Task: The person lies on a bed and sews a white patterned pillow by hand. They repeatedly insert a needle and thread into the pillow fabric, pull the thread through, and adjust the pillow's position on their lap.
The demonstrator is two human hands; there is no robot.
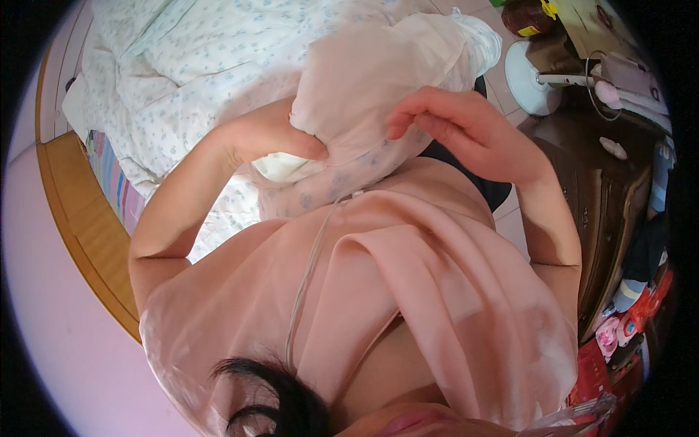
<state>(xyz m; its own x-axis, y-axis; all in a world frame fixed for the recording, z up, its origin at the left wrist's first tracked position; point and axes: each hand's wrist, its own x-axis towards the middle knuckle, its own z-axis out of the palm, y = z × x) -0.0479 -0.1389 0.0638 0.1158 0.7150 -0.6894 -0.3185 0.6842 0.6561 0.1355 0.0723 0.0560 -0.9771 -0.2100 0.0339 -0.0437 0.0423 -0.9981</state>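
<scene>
My left hand (273, 134) grips the edge of a bunched, pale fabric piece (355, 93), its thumb on top and its other fingers hidden by the cloth. The bunched piece has a faint floral print and rests against my lap; whether it is a pillowcase or part of a quilt I cannot tell. Over its right side my right hand (464, 131) hovers, loosely curled, with nothing visible in it. Its fingertips are close to the cloth; contact is unclear. Beyond lies a rumpled white quilt (180, 82) with small blue flowers.
A wooden bed frame edge (82, 235) and striped sheet (112, 175) lie at left. To the right stands a dark brown cabinet (590, 180), with a white round-based stand (529, 79) near it. A thin cord (314, 257) runs down my pink top.
</scene>
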